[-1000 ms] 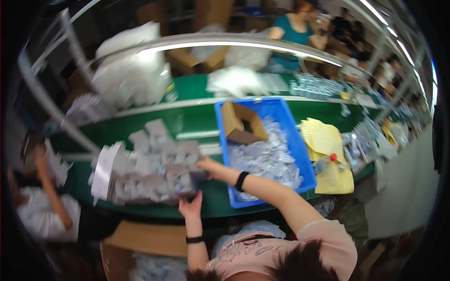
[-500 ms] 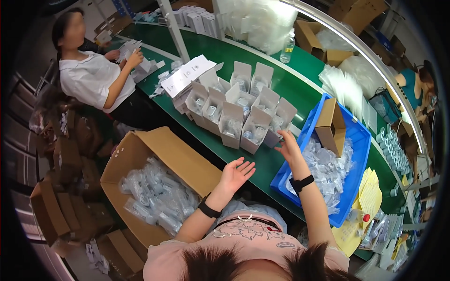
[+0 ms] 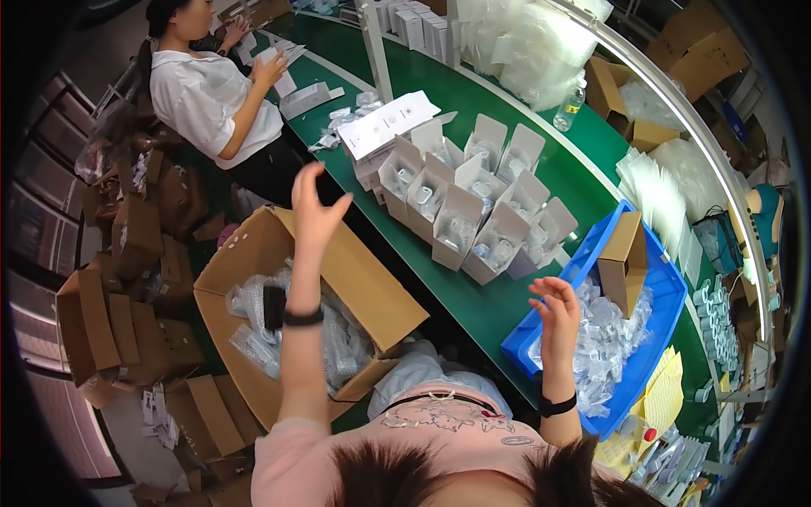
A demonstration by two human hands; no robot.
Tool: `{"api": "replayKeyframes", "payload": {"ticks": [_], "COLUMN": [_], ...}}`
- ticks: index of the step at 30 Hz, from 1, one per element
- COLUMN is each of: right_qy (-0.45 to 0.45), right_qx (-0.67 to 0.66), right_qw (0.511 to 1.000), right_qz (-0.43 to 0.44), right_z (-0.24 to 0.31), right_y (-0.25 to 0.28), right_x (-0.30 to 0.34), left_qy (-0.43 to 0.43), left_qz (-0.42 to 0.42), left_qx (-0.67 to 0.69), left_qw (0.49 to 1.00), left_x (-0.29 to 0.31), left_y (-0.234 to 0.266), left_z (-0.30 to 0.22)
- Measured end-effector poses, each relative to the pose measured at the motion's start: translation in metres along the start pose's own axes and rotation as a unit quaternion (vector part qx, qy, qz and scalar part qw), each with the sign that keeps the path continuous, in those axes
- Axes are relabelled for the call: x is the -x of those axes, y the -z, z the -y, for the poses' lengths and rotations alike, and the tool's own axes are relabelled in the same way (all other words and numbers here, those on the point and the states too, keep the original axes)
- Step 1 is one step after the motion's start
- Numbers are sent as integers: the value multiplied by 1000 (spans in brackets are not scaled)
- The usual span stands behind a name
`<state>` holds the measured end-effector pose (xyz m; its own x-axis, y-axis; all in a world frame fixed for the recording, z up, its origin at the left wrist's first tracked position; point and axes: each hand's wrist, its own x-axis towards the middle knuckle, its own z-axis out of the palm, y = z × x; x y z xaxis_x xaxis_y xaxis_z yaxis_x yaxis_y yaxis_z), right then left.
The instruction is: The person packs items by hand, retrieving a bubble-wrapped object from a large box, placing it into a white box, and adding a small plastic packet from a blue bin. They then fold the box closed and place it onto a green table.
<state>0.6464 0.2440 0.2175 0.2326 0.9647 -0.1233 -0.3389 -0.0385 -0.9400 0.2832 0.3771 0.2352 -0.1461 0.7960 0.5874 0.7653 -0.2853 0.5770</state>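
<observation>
My left hand [image 3: 317,207] is raised over the flap of the large cardboard box [image 3: 363,275], thumb and fingers apart, nothing in it. That box holds clear bubble-wrap sleeves [image 3: 258,342]. Between the blue bin and the white boxes hovers my right hand [image 3: 557,317], its fingers loosely bent and holding nothing I can see. Several white cartons [image 3: 460,228] stand upright in a cluster on the green table, lids up, with clear-wrapped items inside. The blue bin [image 3: 661,325] is filled with small clear-bagged parts [image 3: 591,355], and a small brown carton [image 3: 623,262] rests in it.
Closed white boxes [image 3: 384,127] lie stacked beside the cluster. A co-worker in a white shirt [image 3: 203,97] handles cartons at the far left. A bottle [image 3: 569,107] and plastic bags [image 3: 541,51] stand at the back. Yellow sheets [image 3: 659,393] lie right of the bin.
My left hand has moved up and left, from the table's near edge to above the cardboard box. My right hand has drawn back from the white cartons. The view has shifted.
</observation>
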Motion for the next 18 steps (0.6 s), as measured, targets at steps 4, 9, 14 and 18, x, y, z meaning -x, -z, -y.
{"api": "replayKeyframes", "payload": {"ticks": [4,9,14,18], "right_qy": [-37,-87,-52,-39], "right_qx": [-23,26,68,-66], "right_qw": [999,994,975,966], "right_qz": [26,64,206,246], "right_z": [-12,-28,-58,-83], "right_y": [-34,-65,-125,-200], "right_x": [9,30,25,32], "left_qy": [-77,-14,55,78], "left_qz": [39,137,-127,-95], "left_qx": [-230,-256,-185,-209], "left_qw": [969,957,973,970], "left_x": [-73,-79,-12,128], "left_y": [-58,-69,3,56], "left_z": [28,58,9,-36]}}
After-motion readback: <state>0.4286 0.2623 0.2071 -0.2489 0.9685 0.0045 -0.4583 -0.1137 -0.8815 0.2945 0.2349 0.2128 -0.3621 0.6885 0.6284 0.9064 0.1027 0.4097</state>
